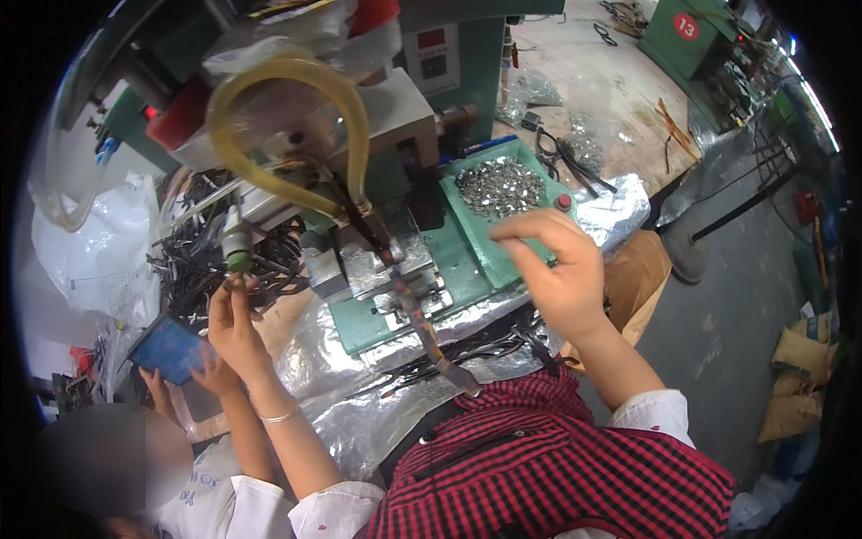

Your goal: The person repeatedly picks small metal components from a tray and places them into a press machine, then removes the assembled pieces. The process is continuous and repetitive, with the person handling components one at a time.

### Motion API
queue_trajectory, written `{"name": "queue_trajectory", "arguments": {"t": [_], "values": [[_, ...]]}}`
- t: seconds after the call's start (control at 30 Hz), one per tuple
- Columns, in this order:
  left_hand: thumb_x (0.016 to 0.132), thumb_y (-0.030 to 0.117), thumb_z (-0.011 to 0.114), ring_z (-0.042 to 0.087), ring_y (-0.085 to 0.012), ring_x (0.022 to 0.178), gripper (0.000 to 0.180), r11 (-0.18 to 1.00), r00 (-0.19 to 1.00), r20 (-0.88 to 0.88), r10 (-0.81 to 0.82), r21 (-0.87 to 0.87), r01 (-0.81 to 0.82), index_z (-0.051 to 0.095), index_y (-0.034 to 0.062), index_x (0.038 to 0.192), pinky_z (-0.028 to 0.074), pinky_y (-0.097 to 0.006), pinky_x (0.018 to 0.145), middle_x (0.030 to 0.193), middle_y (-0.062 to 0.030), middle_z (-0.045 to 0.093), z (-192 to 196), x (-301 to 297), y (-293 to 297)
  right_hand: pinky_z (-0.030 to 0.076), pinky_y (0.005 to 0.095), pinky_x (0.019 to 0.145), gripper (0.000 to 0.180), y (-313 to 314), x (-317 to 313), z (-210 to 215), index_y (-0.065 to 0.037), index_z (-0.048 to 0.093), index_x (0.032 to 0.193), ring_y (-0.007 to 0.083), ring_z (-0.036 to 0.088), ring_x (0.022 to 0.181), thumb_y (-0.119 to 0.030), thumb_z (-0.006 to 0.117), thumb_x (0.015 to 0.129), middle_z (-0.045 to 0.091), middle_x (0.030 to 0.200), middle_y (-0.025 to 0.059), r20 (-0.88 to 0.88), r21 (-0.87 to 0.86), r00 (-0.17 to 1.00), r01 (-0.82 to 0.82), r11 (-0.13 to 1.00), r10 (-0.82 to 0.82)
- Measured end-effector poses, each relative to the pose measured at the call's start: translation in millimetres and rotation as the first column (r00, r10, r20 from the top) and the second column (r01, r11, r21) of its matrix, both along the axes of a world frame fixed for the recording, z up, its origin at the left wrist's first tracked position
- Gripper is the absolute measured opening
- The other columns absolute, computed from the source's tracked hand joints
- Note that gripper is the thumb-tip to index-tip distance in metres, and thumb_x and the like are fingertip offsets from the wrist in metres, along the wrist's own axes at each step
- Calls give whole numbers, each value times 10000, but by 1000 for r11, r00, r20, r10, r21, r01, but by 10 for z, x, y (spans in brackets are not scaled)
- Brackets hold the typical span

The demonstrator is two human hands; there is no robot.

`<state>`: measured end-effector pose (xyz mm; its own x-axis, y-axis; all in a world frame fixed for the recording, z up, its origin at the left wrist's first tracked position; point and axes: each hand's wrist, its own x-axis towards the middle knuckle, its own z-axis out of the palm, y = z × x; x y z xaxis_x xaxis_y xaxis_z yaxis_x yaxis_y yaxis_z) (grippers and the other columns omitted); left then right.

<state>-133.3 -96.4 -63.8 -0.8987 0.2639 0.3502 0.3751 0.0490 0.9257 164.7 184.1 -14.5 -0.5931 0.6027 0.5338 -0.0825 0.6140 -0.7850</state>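
My left hand (235, 337) is closed in a pinch just below a green-tipped fitting (239, 259) on the left of the machine. Whatever its fingertips hold is too small to name. My right hand (567, 280) hovers at the near right side of a green tray (489, 256), thumb and index finger drawn together. I cannot make out what lies between them. A heap of small shiny metal pieces (503, 187) fills the tray's far part. Between my hands stands a green bench machine with a metal work block (391, 260) and a thick yellowish hose (220, 108) looping above it.
Dark cable-like strips (193, 238) are piled left of the machine. Another person's hands (215, 373) hold a blue flat device (169, 349) at the left. Black scissors (575, 166) and bags of small parts lie on the wooden table (646, 135). Crinkled silver sheeting (314, 395) covers the near edge.
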Motion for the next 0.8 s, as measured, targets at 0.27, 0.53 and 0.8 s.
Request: {"name": "queue_trajectory", "arguments": {"t": [0.27,0.53,0.8], "values": [[1024,98,655,664,-91,749,128,997,998,-56,32,65,-29,670,-19,975,453,-198,556,893,-78,739,28,474,229,529,303,933,364,-391,-837,13,35,571,1237,167,683,1034,30,695,895,709,1103,111,-217,-389,961,-245,888,170],[978,-33,615,704,-281,844,89,982,765,-644,19,157,107,637,-50,1063,579,-349,751,982,-212,721,772,1064,469,534,265,878,442,-610,-874,184,30,568,1298,125,701,951,18,732,888,715,1147,106,-368,-535,923,-310,786,113],[760,174,884,576,-136,587,249,889,280,-844,-457,-424,173,740,72,935,429,-244,519,1026,-112,759,885,1485,786,451,399,1112,648,-530,-518,419,4,432,1491,296,590,1311,-9,674,890,592,1386,188,-173,-409,921,-389,826,349]]}}
